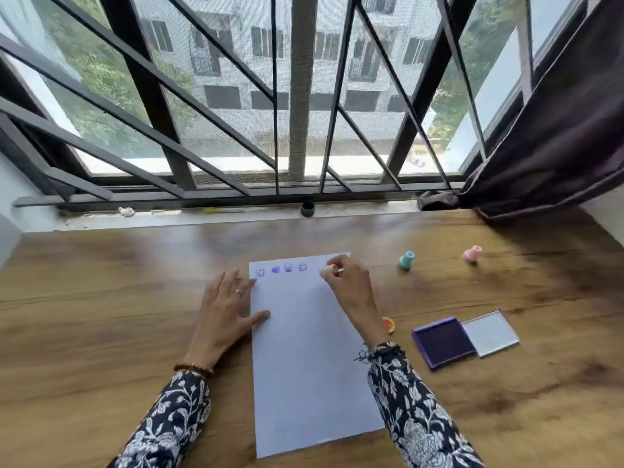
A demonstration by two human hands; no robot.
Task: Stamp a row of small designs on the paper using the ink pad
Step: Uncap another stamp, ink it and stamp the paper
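already four purple prints (282,269) along the far edge of the paper (304,349), running from its far left corner toward the right. right hand (347,282) pinched shut around a small pale stamp (325,271), held at the next free spot just beside the fourth print; cannot tell whether pressed down or hovering just above the sheet. left hand (224,309) open and flat, mostly on the desk (101,315), thumb and fingertips resting on the paper's left edge. ink pad (442,342) open toward the desk's right side, lid folded back beside it, well apart from the sheet. teal stamp (406,260) and pink stamp (472,254) standing further toward the far right of the desk; an orange piece (388,324) half hidden behind the right wrist.

likely risks from here: only light pinning at one edge, so a sideways push from the stamp could slide or swivel the sheet and smear the print. tilting the stamp on lifting, giving a partial or doubled face. drifting off the line, since little room remains before the far right corner. dragging the right sleeve (415,417) across the paper on the way back to the pad, or catching the orange piece near the wrist. too little ink, leaving a faint mark.
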